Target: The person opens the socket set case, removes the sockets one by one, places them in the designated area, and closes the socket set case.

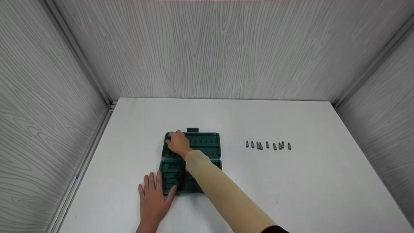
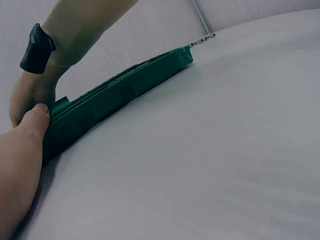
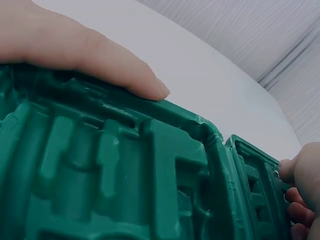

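A green plastic case (image 1: 205, 142) lies unfolded on the white table, its moulded slots facing up. Over the upper left corner of its far half, my right hand (image 1: 179, 142) bends its fingers down and pinches a small metal bit (image 3: 276, 173), mostly hidden by the fingertips. My left hand (image 1: 152, 200) lies along the near half's left side with fingers straight; its thumb touches the front edge. The right wrist view shows a straight left finger (image 3: 105, 57) along the case rim. The right forearm covers part of the near half.
Several small metal bits (image 1: 267, 144) stand in a loose row on the table, right of the case. Wood-grained panels (image 1: 207, 51) enclose the table at the back and both sides. A black wrist device (image 2: 37, 50) sits on the right forearm.
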Available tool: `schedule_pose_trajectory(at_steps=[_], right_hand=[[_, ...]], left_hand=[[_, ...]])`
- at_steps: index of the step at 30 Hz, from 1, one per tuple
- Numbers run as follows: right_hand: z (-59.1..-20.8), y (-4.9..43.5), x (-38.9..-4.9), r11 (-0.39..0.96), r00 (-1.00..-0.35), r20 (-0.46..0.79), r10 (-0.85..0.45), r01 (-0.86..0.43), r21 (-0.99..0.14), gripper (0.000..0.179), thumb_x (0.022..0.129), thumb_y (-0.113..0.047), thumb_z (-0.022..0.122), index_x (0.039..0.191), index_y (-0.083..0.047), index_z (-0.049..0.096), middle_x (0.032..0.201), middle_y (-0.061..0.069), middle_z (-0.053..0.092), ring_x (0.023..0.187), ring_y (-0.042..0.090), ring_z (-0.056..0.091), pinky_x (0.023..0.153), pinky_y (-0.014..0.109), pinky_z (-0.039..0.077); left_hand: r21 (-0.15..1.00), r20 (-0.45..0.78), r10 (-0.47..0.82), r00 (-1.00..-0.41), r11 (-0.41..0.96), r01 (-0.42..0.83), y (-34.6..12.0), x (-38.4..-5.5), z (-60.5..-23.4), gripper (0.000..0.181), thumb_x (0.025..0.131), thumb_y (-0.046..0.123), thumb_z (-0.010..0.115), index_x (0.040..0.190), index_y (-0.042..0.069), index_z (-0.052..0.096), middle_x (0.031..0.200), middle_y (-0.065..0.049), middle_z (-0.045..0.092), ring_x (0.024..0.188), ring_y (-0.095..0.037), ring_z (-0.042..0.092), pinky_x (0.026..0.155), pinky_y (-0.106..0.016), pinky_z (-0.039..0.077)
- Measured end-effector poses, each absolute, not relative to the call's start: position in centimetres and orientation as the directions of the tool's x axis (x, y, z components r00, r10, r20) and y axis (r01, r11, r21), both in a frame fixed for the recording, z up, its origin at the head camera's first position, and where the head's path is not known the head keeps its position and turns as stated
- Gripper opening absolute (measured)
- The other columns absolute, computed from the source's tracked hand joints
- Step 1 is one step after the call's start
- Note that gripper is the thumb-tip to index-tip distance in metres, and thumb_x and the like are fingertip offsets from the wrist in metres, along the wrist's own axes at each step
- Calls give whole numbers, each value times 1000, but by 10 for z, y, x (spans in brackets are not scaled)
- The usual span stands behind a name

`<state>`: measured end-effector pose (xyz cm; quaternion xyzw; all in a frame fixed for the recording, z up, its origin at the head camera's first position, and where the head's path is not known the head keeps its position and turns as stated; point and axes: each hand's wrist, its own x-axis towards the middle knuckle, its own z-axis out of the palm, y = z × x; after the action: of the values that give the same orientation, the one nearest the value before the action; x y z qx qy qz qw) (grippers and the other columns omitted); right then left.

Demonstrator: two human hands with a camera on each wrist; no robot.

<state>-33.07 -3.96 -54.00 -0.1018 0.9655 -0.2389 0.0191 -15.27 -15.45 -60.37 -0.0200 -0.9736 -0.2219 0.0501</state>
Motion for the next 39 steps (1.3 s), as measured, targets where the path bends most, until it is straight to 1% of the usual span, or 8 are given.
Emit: schedule_pose_trajectory(at_steps=[4,8,14,17,23,28,34,39], right_hand=[[-541,-39,-332,865,-980,6,-201,-180,-469,26,96,-25,53,113,-10,66,103,5,58,87,12,53,74,28,47],[-543,-39,-333,867,-979,-4,-205,-180,-464,26,96,-26,53,112,-11,66,102,4,58,85,11,52,74,28,47],[-547,-39,-333,877,-978,-25,-206,-173,-448,25,95,-27,54,108,-11,68,101,4,58,84,11,53,73,28,48],[-547,-39,-335,878,-977,-44,-206,-165,-450,27,95,-27,54,111,-10,67,103,4,58,84,11,53,75,29,48],[-543,-39,-339,871,-976,-82,-201,-140,-471,31,95,-28,53,120,-11,59,109,6,56,90,13,54,79,31,48],[-543,-39,-339,861,-974,-115,-197,-116,-495,30,95,-28,53,121,-14,54,112,5,54,95,14,54,79,31,47],[-545,-39,-339,841,-979,-66,-192,-129,-525,26,94,-26,56,117,-17,52,107,2,55,89,12,53,76,29,45],[-550,-36,-336,848,-982,-29,-185,-144,-510,24,94,-28,56,113,-14,61,103,2,56,87,11,52,76,27,46]], left_hand=[[430,101,17,-995,901,59,-154,-152,-603,96,83,76,26,148,5,22,149,-24,20,138,-39,8,106,-59,2],[426,110,12,-994,903,58,-154,-152,-604,95,83,76,28,147,5,23,149,-24,21,138,-39,9,106,-59,3],[434,69,12,-998,900,41,-153,-148,-604,97,82,77,26,148,6,22,149,-24,19,138,-39,7,106,-59,1],[433,63,13,-998,900,39,-153,-148,-603,98,82,78,24,148,6,21,150,-24,19,138,-39,7,106,-58,1],[425,72,16,-997,904,46,-155,-151,-604,97,82,78,25,148,7,21,150,-23,17,139,-38,6,106,-58,0],[420,79,11,-997,907,44,-155,-151,-604,98,82,78,26,148,7,22,150,-24,18,139,-38,6,106,-58,0],[427,94,15,-995,903,54,-155,-152,-604,98,82,78,26,148,7,23,149,-25,19,138,-39,7,106,-59,1],[425,115,19,-993,903,66,-155,-152,-607,96,82,78,27,148,7,24,149,-24,20,138,-38,8,106,-58,3]])
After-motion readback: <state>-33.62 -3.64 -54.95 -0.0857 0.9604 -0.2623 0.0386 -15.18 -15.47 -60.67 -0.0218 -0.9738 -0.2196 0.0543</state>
